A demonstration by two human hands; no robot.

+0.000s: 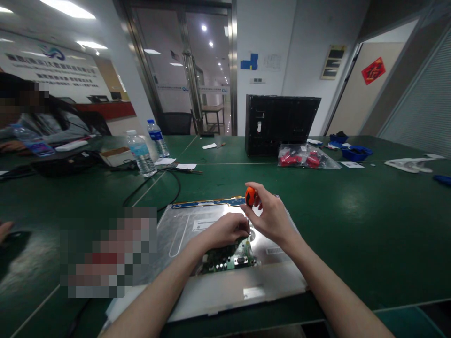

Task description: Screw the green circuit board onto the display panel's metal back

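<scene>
My right hand (pixel 269 211) grips the orange and black handle of a screwdriver (pixel 250 196), which stands upright with its shaft pointing down. Close beside the shaft, my left hand (pixel 230 229) is closed, its fingertips gathered near the screwdriver's lower end; what they pinch, if anything, is hidden. Under both hands lies a flat silver metal panel (pixel 183 234), apparently from a display. A green circuit board (pixel 243 260) sits on it, partly covered by my left hand. Along the panel's far edge runs a narrow blue circuit strip (pixel 200 203).
A black monitor housing (pixel 282 124) stands at the back, with a plastic bag of red pieces (pixel 305 157) before it. Water bottles (pixel 141 152) and a black cable (pixel 178 183) are at left. Blue trays (pixel 355 152) lie far right. Another person (pixel 42 112) sits at left.
</scene>
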